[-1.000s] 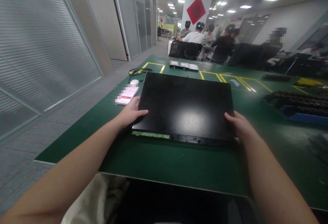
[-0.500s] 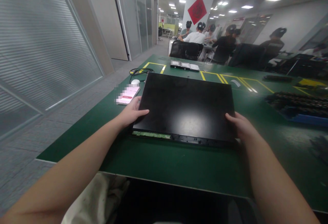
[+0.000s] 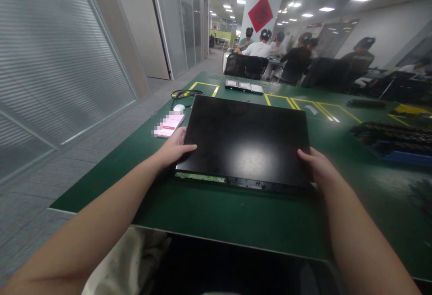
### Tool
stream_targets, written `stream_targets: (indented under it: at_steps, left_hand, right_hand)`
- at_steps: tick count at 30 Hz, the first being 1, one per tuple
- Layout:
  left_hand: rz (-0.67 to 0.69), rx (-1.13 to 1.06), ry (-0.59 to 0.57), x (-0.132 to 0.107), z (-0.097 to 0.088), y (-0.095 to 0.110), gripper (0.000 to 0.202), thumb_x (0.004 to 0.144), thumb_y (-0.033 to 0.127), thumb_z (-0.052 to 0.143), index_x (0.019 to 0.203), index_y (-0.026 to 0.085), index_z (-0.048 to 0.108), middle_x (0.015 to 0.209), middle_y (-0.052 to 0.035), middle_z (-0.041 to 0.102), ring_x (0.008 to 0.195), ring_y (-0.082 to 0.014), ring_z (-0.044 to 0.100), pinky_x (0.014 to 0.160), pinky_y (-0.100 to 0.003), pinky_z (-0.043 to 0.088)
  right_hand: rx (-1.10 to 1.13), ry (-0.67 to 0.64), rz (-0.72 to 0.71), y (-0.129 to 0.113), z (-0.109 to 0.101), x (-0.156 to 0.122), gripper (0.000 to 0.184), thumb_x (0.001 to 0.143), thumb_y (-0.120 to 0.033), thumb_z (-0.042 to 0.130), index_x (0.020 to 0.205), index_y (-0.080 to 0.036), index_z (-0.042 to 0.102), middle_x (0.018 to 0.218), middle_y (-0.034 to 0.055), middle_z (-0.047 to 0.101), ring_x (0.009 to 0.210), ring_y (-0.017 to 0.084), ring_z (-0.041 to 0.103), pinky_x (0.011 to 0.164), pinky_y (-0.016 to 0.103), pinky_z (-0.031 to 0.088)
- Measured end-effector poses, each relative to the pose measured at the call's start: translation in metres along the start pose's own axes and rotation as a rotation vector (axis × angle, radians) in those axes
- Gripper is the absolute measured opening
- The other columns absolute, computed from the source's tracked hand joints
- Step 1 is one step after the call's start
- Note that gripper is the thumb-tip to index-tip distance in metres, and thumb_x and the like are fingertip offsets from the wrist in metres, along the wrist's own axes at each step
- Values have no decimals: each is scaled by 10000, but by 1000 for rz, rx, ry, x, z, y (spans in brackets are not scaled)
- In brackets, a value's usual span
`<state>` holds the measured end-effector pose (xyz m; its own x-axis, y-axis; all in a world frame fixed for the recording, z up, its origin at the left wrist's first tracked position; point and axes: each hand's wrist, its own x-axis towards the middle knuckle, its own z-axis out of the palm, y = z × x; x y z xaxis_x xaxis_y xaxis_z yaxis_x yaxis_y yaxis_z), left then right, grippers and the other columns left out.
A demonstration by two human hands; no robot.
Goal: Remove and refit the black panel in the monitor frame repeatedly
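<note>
A black LCD panel (image 3: 245,139) lies face up between my hands over the green table. Along its near edge runs a strip of green circuit board (image 3: 200,177). My left hand (image 3: 177,146) grips the panel's left side, its thumb on the front face and its other fingers mostly hidden at the edge. On the opposite side, my right hand (image 3: 317,164) holds the right edge, thumb on top, fingers out of sight beneath. Whether the panel touches the table I cannot tell.
On the green table (image 3: 216,214), a phone (image 3: 168,124), a white mouse (image 3: 178,107) and a black cable (image 3: 184,93) sit left of the panel. Hard drives (image 3: 243,86) are behind it. A blue tray (image 3: 408,156) of dark parts stands right. Several people sit beyond the table.
</note>
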<state>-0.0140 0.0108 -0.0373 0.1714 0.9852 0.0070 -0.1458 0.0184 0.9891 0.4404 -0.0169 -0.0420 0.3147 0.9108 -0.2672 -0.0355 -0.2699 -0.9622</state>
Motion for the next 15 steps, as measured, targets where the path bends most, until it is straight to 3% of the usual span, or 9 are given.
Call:
stream_targets:
  at_steps: [8, 15]
  left_hand:
    - [-7, -5, 9, -1, 1, 1, 639, 629, 73, 841, 1141, 213, 486, 1192, -92, 736, 1244, -360, 652, 1087, -607, 463]
    - [-16, -7, 13, 0, 1, 1, 637, 639, 59, 832, 1150, 216, 485, 1147, -77, 754, 1171, -347, 698, 1055, -594, 497]
  right_hand:
    - [-4, 19, 0, -1, 1, -1, 324, 718, -290, 768, 1031, -281, 686, 923, 54, 782, 769, 274, 742, 650, 390, 606]
    - [-4, 27, 2, -2, 2, -2, 331, 724, -290, 763, 1045, -286, 683, 923, 50, 782, 764, 269, 741, 634, 378, 599]
